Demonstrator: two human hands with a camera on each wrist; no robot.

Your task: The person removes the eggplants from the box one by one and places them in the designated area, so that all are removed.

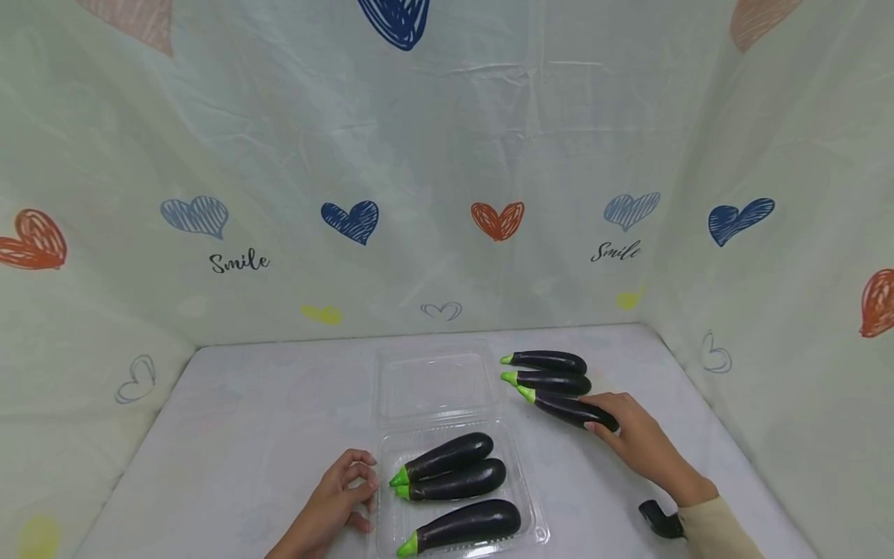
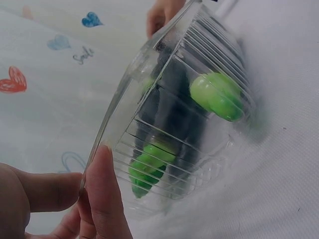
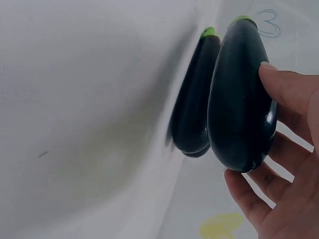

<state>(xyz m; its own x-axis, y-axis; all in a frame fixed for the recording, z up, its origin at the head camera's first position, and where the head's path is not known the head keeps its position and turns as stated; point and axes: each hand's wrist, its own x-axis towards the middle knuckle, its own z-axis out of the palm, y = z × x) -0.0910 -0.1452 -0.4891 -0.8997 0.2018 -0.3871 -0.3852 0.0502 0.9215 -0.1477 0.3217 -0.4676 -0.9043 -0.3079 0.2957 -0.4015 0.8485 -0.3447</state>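
My left hand [image 1: 335, 495] pinches the left rim of a clear plastic clamshell box [image 1: 532, 505] between thumb and finger, as the left wrist view shows. Inside its base lie three dark eggplants with green stem ends: a back one [image 1: 452, 454], a middle one [image 1: 461, 480] close against it, and a front one [image 1: 469, 523] set apart. At the right, my right hand [image 1: 639, 439] grips the thick end of another eggplant [image 1: 562, 407], thumb on one side and fingers on the other. Its green tip points left, beside a second eggplant [image 1: 555, 382] on the table.
The box's transparent lid [image 1: 436, 384] lies folded back behind the base. One more eggplant [image 1: 548, 361] is at the back of the right-hand group. A small black curved object [image 1: 660, 519] shows by the right sleeve [image 1: 719, 528]. Heart-printed sheeting [image 1: 433, 155] surrounds the white table [image 1: 279, 419].
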